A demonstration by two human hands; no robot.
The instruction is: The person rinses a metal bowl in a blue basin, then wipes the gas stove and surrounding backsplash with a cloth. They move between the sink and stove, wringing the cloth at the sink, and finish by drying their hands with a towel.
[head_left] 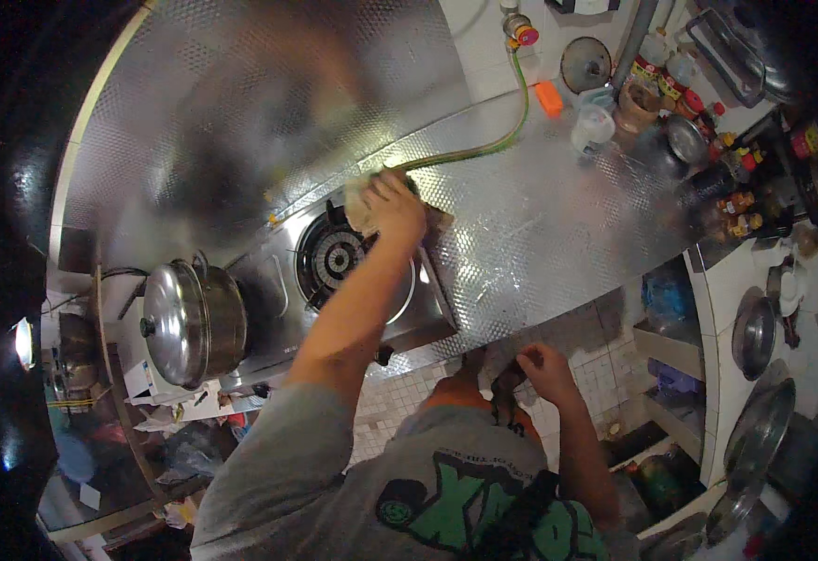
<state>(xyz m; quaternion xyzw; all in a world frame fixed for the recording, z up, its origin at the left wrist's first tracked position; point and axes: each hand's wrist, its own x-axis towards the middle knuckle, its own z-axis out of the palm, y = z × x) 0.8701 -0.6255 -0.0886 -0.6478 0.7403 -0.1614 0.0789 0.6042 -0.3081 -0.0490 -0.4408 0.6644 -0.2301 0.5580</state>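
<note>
My left hand reaches over the steel gas stove and presses a pale, crumpled cloth near its back edge, beside the burner. The fingers are bent over the cloth, which they partly hide. A black ring with prongs surrounds the burner; my forearm covers part of the stove top. My right hand is low in front of my body, apart from the counter, with its fingers curled. Next to those fingers hangs a dark, curved piece whose kind I cannot make out.
A lidded steel pot stands left of the burner. A green hose runs from a red-knobbed valve to behind the stove. Along the textured metal counter are an orange block, a white tub and several jars. Shelves stand at right.
</note>
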